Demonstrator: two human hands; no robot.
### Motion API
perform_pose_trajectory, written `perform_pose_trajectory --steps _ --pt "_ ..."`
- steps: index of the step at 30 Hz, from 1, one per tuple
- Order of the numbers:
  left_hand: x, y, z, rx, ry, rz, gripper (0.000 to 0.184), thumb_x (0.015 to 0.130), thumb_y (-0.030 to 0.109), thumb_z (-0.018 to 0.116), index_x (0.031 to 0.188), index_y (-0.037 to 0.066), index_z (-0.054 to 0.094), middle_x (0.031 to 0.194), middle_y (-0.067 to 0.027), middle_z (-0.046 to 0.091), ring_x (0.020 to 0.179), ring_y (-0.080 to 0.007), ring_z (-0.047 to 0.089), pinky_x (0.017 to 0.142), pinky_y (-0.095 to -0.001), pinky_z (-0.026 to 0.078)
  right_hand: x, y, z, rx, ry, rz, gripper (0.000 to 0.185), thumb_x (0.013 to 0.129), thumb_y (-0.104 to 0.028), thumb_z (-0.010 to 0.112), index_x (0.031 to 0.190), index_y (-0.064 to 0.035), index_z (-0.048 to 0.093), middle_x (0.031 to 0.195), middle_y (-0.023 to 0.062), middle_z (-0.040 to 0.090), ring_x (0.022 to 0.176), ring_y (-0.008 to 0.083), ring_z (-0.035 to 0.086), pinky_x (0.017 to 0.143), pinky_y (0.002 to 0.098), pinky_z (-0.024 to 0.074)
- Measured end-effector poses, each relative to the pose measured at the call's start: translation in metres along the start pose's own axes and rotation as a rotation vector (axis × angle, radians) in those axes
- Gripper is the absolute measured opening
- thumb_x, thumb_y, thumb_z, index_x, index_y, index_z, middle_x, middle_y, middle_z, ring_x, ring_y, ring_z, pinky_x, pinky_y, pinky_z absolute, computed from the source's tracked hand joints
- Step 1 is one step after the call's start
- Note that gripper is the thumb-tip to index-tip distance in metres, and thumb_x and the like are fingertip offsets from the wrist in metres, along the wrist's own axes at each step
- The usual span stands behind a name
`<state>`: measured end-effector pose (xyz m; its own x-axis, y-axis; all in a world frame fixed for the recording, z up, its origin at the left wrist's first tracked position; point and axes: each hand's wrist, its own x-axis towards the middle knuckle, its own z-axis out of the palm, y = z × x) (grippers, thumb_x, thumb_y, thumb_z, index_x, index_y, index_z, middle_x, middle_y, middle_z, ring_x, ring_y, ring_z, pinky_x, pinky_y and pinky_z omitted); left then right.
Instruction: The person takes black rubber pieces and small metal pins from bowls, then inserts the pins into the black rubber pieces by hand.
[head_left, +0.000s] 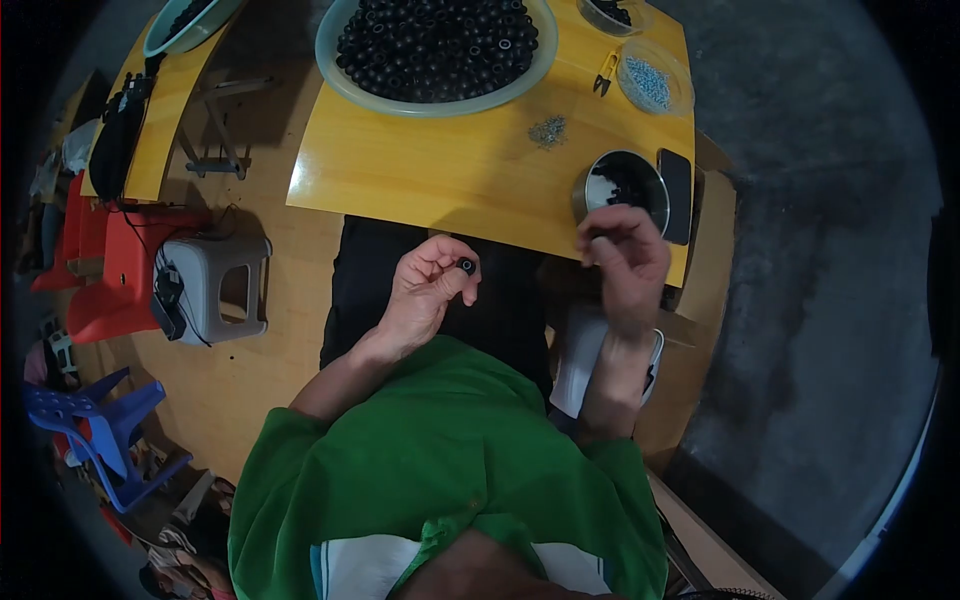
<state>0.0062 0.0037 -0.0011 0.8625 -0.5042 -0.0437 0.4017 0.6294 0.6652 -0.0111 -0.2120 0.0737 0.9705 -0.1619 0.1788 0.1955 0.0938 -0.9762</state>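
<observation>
My left hand (425, 290) pinches a small round black part (466, 265) with a pale ring on its face, just off the table's front edge. At the right, my right hand (628, 255) is beside the near rim of a metal bowl (578, 190) that holds black pieces and something white. The fingers of my right hand are drawn together around something dark that I cannot make out. A large pale basin (440, 108) full of black round parts stands at the back of the yellow table (400, 165).
Small metal bits (547, 132), yellow snips (605, 73), a tub of pale blue beads (648, 82) and a dark phone (675, 190) lie on the table. On the left stand a grey stool (205, 290), a red chair (120, 270) and a blue chair (110, 430).
</observation>
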Motion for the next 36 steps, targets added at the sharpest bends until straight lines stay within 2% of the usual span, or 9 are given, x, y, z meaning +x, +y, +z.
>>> perform_pose_trajectory --steps 2,6,8,16,19,23,26,31,36 --pt "0.000 0.002 0.006 0.060 0.023 0.013 0.020 0.086 0.015 0.061 0.096 0.000 0.053 0.076 -0.0069 0.057 0.063 -0.0102 0.053 0.058 -0.0198 0.043 -0.017 0.013 0.021 0.120 -0.058 0.048 0.016 0.081 0.006 0.053 0.096 0.0018 0.058 0.087 0.0064 0.059 0.076 0.0106 0.057 0.060 0.0187 0.0430" --pt "-0.006 0.005 0.007 0.075 0.043 0.050 0.020 0.085 0.015 0.062 0.096 0.000 0.053 0.078 -0.0066 0.057 0.063 -0.0101 0.053 0.058 -0.0202 0.044 -0.038 0.045 0.049 0.378 -0.022 0.114 0.019 0.080 0.007 0.055 0.099 0.0028 0.058 0.087 0.0088 0.061 0.074 0.0114 0.058 0.061 0.0195 0.0452" --pt "-0.011 0.005 0.004 0.080 0.047 0.080 0.013 0.086 -0.001 0.056 0.098 -0.001 0.055 0.080 -0.0071 0.059 0.064 -0.0102 0.055 0.060 -0.0206 0.046 -0.042 0.052 0.057 0.327 0.006 0.124 0.019 0.080 0.000 0.060 0.099 0.0024 0.057 0.087 0.0107 0.060 0.073 0.0137 0.058 0.059 0.0203 0.0442" --pt "-0.025 0.008 0.000 0.152 0.099 0.139 0.012 0.086 -0.001 0.055 0.098 -0.001 0.055 0.081 -0.0046 0.059 0.065 -0.0082 0.055 0.060 -0.0190 0.045 -0.044 0.049 0.075 0.060 -0.081 0.043 0.020 0.082 0.006 0.051 0.100 0.0048 0.061 0.093 0.0075 0.053 0.073 0.0107 0.055 0.059 0.0194 0.0433" --pt "-0.031 0.010 -0.001 0.197 0.103 0.151 0.013 0.086 -0.002 0.055 0.098 -0.001 0.055 0.081 -0.0038 0.059 0.066 -0.0076 0.055 0.061 -0.0186 0.045 -0.049 0.043 0.083 -0.062 -0.072 0.032 0.019 0.083 0.006 0.052 0.099 0.0036 0.062 0.091 0.0066 0.053 0.072 0.0099 0.054 0.058 0.0190 0.0427" --pt "-0.038 0.010 -0.003 0.243 0.091 0.196 0.013 0.086 -0.004 0.055 0.098 -0.002 0.055 0.080 -0.0032 0.059 0.066 -0.0068 0.055 0.061 -0.0185 0.045 -0.057 0.041 0.092 -0.009 -0.029 0.048 0.019 0.081 0.007 0.054 0.097 0.0025 0.063 0.090 0.0059 0.053 0.070 0.0091 0.053 0.058 0.0190 0.0424" --pt "-0.044 0.012 -0.006 0.287 0.090 0.192 0.013 0.085 -0.004 0.055 0.098 -0.002 0.055 0.080 -0.0032 0.059 0.066 -0.0060 0.055 0.061 -0.0180 0.045 -0.059 0.039 0.095 -0.083 -0.060 -0.043 0.020 0.078 0.010 0.057 0.094 0.0023 0.063 0.087 0.0054 0.055 0.069 0.0086 0.053 0.059 0.0188 0.0420" --pt "-0.055 0.016 -0.005 0.323 0.136 0.185 0.015 0.084 -0.006 0.053 0.098 0.000 0.055 0.080 -0.0017 0.057 0.066 -0.0048 0.054 0.061 -0.0170 0.045 -0.062 0.035 0.104 -0.388 -0.081 -0.281 0.020 0.075 0.008 0.062 0.093 0.0008 0.064 0.081 0.0112 0.060 0.069 0.0159 0.059 0.059 0.0232 0.0465" --pt "-0.070 0.021 -0.007 0.305 0.137 0.177 0.013 0.084 -0.003 0.055 0.096 -0.001 0.054 0.083 -0.0031 0.057 0.068 -0.0071 0.055 0.064 -0.0188 0.046 -0.074 0.032 0.117 -0.471 -0.074 -0.334 0.019 0.076 0.006 0.063 0.094 0.0010 0.064 0.082 0.0120 0.060 0.068 0.0176 0.059 0.057 0.0238 0.0466"
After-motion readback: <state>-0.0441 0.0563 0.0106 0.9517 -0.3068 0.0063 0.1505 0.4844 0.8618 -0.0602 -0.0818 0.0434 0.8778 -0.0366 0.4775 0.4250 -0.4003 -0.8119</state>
